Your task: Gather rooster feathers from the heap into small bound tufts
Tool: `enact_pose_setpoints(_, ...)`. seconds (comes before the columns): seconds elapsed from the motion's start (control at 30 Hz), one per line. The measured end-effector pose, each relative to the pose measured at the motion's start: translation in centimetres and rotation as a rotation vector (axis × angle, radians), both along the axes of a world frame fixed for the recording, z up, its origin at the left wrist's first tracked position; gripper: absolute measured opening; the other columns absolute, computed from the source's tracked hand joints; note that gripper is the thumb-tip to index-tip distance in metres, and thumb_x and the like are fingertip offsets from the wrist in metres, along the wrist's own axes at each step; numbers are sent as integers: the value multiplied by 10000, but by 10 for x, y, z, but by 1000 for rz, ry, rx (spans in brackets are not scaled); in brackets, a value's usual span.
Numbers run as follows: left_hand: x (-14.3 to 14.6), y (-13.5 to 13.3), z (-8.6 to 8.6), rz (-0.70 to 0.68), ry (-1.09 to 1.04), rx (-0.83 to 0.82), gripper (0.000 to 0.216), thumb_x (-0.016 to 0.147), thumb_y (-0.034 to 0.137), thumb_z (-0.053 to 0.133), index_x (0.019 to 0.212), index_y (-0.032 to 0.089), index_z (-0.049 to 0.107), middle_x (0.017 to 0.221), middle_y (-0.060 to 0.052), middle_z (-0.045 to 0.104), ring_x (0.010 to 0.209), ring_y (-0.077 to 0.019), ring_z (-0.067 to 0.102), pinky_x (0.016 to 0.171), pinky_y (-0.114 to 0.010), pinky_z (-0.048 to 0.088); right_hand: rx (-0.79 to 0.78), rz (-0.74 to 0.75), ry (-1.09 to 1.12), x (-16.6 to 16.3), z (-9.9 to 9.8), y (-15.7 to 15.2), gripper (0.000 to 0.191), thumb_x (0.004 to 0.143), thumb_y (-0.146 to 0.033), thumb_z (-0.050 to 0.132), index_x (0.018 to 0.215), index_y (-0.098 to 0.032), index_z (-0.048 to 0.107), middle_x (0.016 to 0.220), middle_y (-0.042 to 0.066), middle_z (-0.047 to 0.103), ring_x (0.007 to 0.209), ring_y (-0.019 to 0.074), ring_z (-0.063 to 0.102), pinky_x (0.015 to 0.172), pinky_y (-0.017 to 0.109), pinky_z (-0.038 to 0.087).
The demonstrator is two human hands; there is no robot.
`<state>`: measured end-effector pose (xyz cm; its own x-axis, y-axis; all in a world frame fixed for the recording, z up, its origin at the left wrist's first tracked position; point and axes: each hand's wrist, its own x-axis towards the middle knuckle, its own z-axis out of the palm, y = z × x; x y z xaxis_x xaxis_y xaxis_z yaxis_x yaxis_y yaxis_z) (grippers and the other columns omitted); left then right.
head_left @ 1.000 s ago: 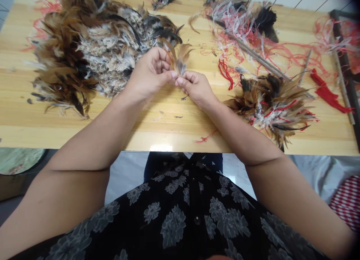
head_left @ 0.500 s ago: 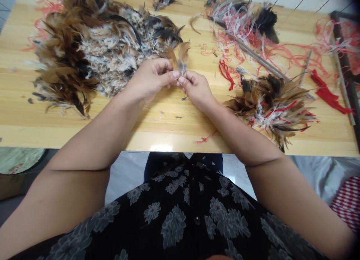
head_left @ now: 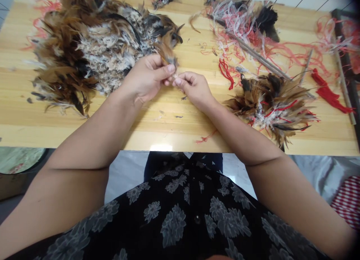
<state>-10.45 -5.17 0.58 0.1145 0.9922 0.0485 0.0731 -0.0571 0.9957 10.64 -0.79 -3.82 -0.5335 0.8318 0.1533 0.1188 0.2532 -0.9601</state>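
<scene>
My left hand (head_left: 146, 78) and my right hand (head_left: 192, 88) meet above the middle of a wooden table (head_left: 168, 117). Both are closed in a pinch. Between the thumb and fingers of the left hand is a small bunch of brown feathers (head_left: 168, 54), tilted to the upper left against the big feather pile (head_left: 92, 46). The fingertips of my right hand pinch the quill ends of the same bunch, right at my left thumb.
A smaller heap of brown feathers bound with red string (head_left: 271, 102) lies right of my right hand. Tangled red and white strings with thin sticks (head_left: 247, 38) cover the far right. A dark frame (head_left: 347, 68) stands at the right edge. Small scraps dot the wood near the front.
The feather bunch stood upright between my hands; now it leans left toward the big pile. My left hand has shifted slightly left with it and my right hand follows.
</scene>
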Motion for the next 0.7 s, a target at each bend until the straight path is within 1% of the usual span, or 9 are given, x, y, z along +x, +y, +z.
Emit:
enact_pose_setpoints(0.07, -4, 3, 0, 22, -96, -24, 568, 959, 686, 1174, 983, 343, 722, 904, -28, 809, 1127, -336, 913, 975, -485, 795, 1, 11, 28, 1, -2, 2, 587, 1147, -776, 890, 1007, -215, 790, 933, 5, 726, 921, 165, 626, 919, 318, 552)
enact_pose_setpoints(0.13, -5, 4, 0, 34, -185, -72, 499, 980, 546, 1180, 960, 333, 730, 889, -6, 791, 1054, -282, 880, 931, -414, 776, 2, 16, 49, 2, -4, 3, 580, 1139, -768, 909, 1032, -209, 797, 930, 0, 712, 890, 155, 592, 878, 313, 523)
enact_pose_setpoints(0.23, -3, 4, 1, 39, -276, -148, 436, 1037, 361, 1147, 913, 295, 734, 865, 7, 760, 912, -204, 805, 842, -319, 719, -10, 17, 78, 2, -6, 3, 582, 1123, -758, 939, 1017, -208, 782, 904, -7, 679, 861, 145, 556, 841, 305, 499)
enact_pose_setpoints(0.3, 1, 3, 3, 21, -306, -188, 431, 1056, 300, 1138, 874, 269, 748, 839, 3, 732, 829, -164, 740, 801, -280, 684, -21, 6, 85, 1, -5, 3, 591, 1119, -760, 945, 990, -213, 764, 882, -13, 657, 850, 142, 541, 816, 298, 483)
enact_pose_setpoints(0.4, 5, 1, 5, -7, -321, -206, 460, 1032, 331, 1182, 827, 261, 776, 817, -3, 717, 779, -145, 661, 768, -260, 661, -30, 0, 90, 0, -4, 2, 596, 1119, -756, 951, 968, -217, 749, 865, -18, 649, 846, 140, 540, 806, 291, 480)
enact_pose_setpoints(0.53, 9, -1, 6, -27, -315, -175, 477, 976, 384, 1236, 822, 269, 799, 833, -15, 749, 786, -162, 639, 753, -294, 646, -21, 8, 101, 0, -4, 1, 581, 1127, -738, 952, 974, -213, 754, 875, -18, 672, 848, 137, 550, 814, 288, 494)
enact_pose_setpoints(0.6, 11, -1, 5, -34, -313, -158, 500, 873, 403, 1293, 814, 264, 816, 822, -22, 757, 774, -168, 625, 741, -307, 620, -19, 18, 100, 0, -4, 1, 572, 1125, -725, 960, 980, -210, 760, 887, -16, 689, 848, 135, 551, 816, 288, 500)
enact_pose_setpoints(0.63, 12, -1, 6, -30, -311, -142, 538, 808, 443, 1326, 806, 265, 818, 811, -24, 755, 764, -172, 615, 732, -317, 607, -22, 26, 103, 0, -3, 1, 568, 1121, -718, 968, 978, -208, 762, 897, -13, 701, 851, 134, 553, 823, 287, 508)
enact_pose_setpoints(0.7, 13, -1, 7, -14, -292, -98, 655, 685, 592, 1372, 795, 274, 810, 786, -26, 737, 746, -186, 595, 715, -348, 583, -43, 47, 113, 1, 0, 0, 561, 1113, -704, 981, 975, -205, 766, 934, -3, 734, 871, 135, 570, 849, 287, 534)
